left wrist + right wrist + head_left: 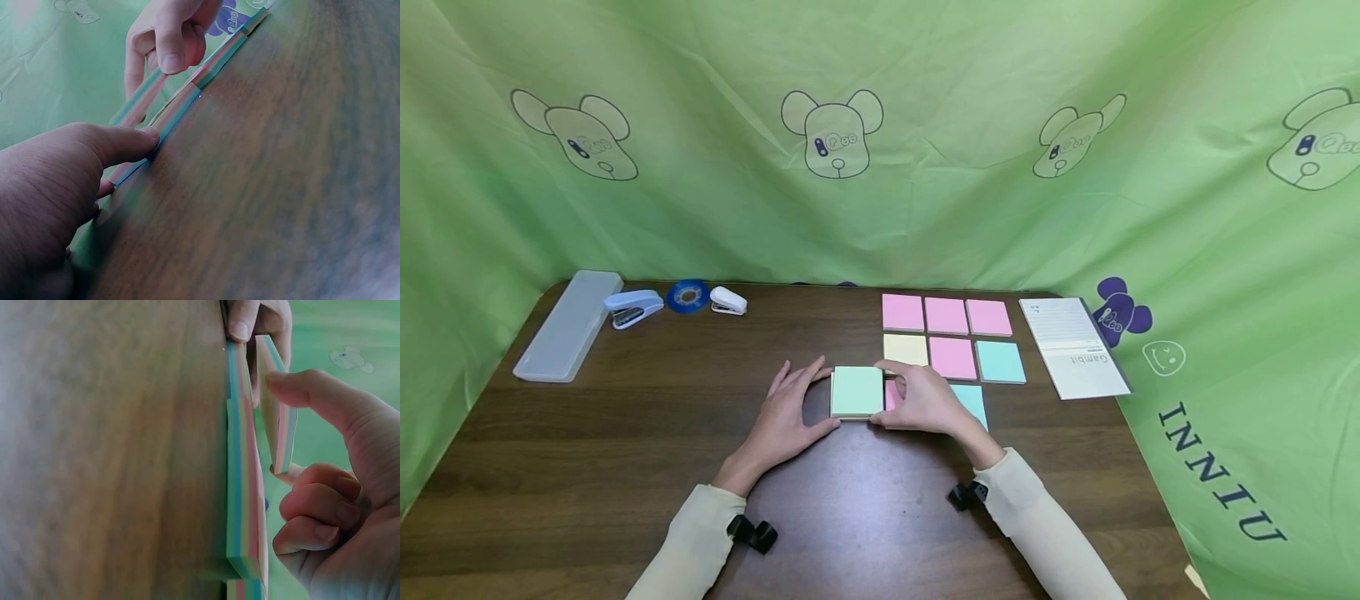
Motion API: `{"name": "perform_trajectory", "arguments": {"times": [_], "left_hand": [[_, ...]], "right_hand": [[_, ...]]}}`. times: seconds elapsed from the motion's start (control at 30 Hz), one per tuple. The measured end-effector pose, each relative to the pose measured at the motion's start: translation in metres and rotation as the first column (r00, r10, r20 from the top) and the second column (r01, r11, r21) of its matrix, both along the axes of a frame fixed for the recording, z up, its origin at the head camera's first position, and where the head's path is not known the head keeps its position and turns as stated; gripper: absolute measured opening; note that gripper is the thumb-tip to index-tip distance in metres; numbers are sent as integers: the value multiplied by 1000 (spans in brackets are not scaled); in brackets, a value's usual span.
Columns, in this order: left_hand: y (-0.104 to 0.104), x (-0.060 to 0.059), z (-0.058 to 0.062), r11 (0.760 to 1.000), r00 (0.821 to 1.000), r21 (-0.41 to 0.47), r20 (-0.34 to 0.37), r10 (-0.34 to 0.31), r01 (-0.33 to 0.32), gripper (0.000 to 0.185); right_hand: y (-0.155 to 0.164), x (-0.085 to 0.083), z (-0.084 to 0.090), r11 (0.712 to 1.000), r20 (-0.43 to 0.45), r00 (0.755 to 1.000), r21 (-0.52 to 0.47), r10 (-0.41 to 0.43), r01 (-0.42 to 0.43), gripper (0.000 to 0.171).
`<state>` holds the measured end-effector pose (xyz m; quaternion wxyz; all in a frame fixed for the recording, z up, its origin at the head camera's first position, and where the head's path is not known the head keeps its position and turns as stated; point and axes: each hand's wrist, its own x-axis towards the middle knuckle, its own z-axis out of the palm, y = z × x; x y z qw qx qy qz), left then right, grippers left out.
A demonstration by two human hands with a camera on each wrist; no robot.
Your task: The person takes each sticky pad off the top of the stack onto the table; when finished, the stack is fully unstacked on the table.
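My right hand (925,402) pinches a multicoloured sticky note pad (280,425) between thumb and a finger at its sides. In the head view its top is pale green. The right wrist view shows that pad raised and tilted above the others. My left hand (786,421) holds another sticky note pad (178,115) at table level, thumb on its near edge; in the head view the raised pad covers most of it. Close by on the right lie a pink pad (892,395), partly behind my right fingers, and a blue pad (970,402).
Behind are rows of pads: pink pads (946,316) at the back, then a yellow pad (905,348), a pink and a blue one. A notebook (1067,346) lies right. At left are a pencil case (571,325), a blue stapler (634,307), blue tape (688,296) and a white stapler (728,301).
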<state>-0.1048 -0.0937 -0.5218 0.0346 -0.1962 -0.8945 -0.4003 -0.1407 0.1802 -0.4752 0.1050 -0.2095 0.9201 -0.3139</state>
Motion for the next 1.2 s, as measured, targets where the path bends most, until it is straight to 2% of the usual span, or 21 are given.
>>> {"name": "perform_trajectory", "arguments": {"times": [0.13, 0.4, 0.7, 1.07, 1.2], "left_hand": [[0, 0, -1, 1000, 1000, -9, -21, 1, -1, 97], [0, -1, -3, 999, 999, -40, -44, -15, 13, 72], [0, -1, -2, 999, 998, -45, -51, -26, 23, 71], [-1, 0, -3, 999, 999, -44, -43, -25, 23, 71], [-1, -1, -2, 998, 999, -51, -32, -27, 26, 70]], "right_hand": [[4, -3, 4, 1000, 19, 1000, -18, -14, 15, 88], [16, -14, 14, 996, 10, 999, -78, -40, 41, 86], [19, -31, 25, 992, -25, 996, -94, -91, 88, 86], [1, -50, 22, 990, -51, 992, -93, -116, 111, 90], [-4, -56, 20, 991, -32, 993, -63, -117, 115, 90]]}}
